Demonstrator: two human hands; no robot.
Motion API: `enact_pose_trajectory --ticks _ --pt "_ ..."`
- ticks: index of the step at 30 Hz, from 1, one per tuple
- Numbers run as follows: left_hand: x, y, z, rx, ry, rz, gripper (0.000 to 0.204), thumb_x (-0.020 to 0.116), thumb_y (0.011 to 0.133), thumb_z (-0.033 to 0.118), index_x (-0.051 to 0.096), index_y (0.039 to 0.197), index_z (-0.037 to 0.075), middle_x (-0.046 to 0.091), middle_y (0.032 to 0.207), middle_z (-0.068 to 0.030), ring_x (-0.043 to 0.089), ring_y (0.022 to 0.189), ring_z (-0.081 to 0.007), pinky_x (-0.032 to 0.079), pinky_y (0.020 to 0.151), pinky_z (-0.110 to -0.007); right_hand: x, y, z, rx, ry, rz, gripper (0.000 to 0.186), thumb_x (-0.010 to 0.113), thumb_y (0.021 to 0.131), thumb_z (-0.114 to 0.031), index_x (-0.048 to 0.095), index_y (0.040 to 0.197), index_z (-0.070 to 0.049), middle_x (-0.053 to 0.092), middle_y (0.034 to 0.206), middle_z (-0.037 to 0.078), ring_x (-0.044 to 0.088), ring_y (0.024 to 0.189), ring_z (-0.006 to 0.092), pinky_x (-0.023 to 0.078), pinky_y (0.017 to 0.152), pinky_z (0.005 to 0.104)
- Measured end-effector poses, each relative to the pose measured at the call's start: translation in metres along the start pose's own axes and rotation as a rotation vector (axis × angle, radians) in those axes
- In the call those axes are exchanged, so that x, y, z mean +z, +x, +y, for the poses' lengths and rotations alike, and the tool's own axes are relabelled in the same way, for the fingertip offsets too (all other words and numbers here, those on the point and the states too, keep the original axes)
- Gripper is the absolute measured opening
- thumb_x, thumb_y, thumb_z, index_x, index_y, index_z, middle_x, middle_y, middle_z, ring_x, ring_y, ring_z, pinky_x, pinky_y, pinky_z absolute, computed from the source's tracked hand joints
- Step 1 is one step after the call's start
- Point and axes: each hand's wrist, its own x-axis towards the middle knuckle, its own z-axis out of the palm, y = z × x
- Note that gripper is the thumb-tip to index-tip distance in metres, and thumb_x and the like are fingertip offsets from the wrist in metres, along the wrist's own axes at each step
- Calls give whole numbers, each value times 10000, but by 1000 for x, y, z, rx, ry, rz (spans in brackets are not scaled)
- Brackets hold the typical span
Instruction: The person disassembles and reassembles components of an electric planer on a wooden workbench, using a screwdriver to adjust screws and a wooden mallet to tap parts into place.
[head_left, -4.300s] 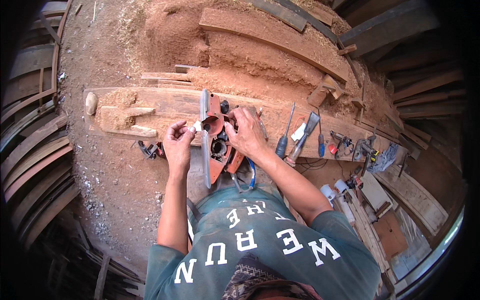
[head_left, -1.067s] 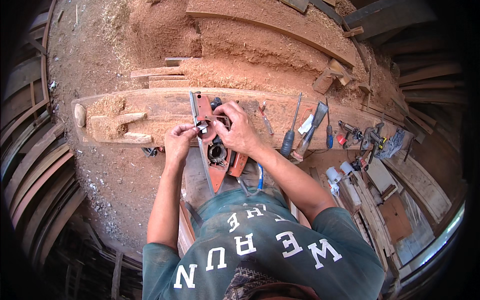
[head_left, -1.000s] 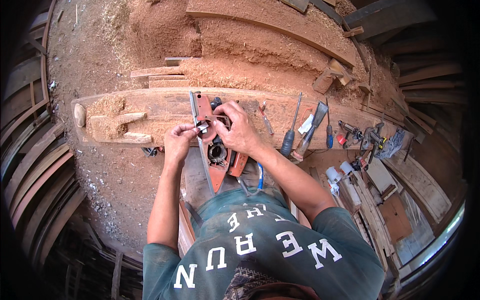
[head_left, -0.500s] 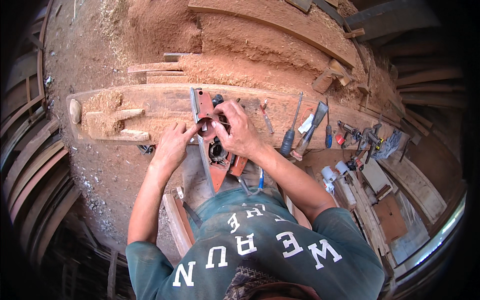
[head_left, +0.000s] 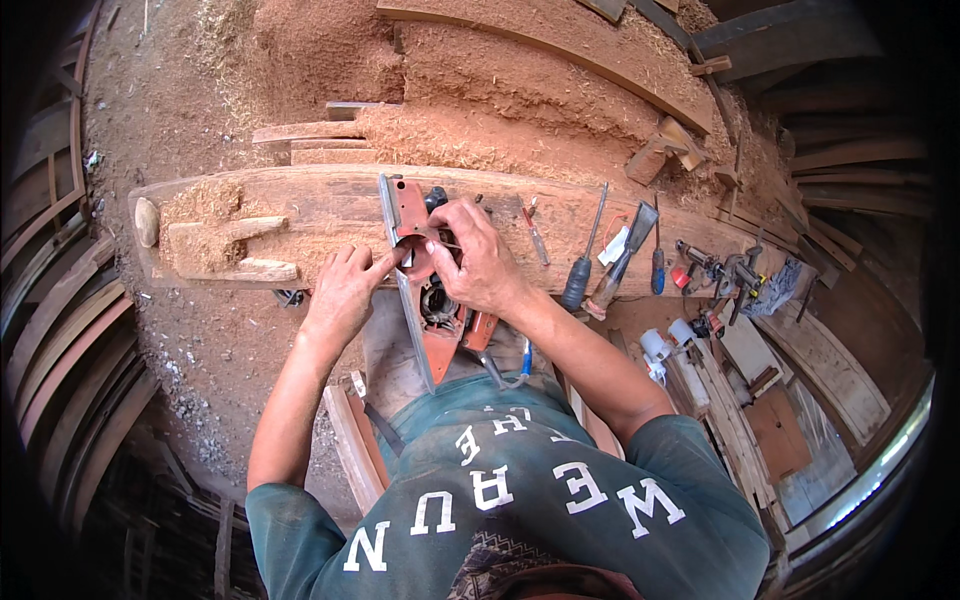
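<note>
From the head view I see both hands working on an orange electric planer (head_left: 432,300) that lies on its side across the near edge of a long wooden beam (head_left: 330,205), just above the person's lap. My left hand (head_left: 345,290) comes in from seven o'clock; its fingers are stretched toward the planer's drum opening and the fingertips pinch something small there, too small for me to name. My right hand (head_left: 480,255) reaches from five o'clock and is curled over the planer's body, gripping it and steadying it, thumb toward the same opening. Along the beam at three o'clock lie screwdrivers (head_left: 585,260) and a chisel (head_left: 625,250), well apart from the hands. A heap of reddish sawdust (head_left: 480,90) lies at twelve o'clock beyond the beam.

I judge the step in hand to be fitting or adjusting a small part at the cutter drum. The next move calls for the right hand to keep the body steady while the left seats the piece squarely; a tool will likely be needed from the three o'clock row.
</note>
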Motion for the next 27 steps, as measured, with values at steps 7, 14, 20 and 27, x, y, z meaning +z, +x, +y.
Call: enact_pose_trajectory --ticks 7,14,20,27 --pt "-7 1 -6 37 -46 -24 665 637 814 -64 681 1393 260 566 974 -86 588 1009 -303 508 903 -455 0 1 1 -5 12 -1 276 673 874 -11 581 1133 5 585 1059 183 601 1019 388 497 915 487" --pt "-11 7 -12 112 8 -55 616 640 830 -43 687 1368 253 595 1025 -92 597 1060 -303 504 953 -450 1 2 2 7 7 -2 275 679 869 -18 582 1125 2 589 1046 178 603 1005 386 496 903 486" --pt "-20 14 -15 182 130 -132 566 617 893 35 652 1411 261 613 1086 -91 605 1128 -302 501 999 -459 1 3 3 -30 -25 -5 281 691 874 -14 570 1128 -1 587 1036 174 601 982 373 496 890 475" --pt "-21 16 -19 216 163 -164 574 630 896 41 638 1424 268 619 1114 -96 608 1155 -304 513 1008 -468 0 4 4 -47 -48 5 286 700 878 3 562 1128 -2 589 1015 165 606 959 352 498 877 453"
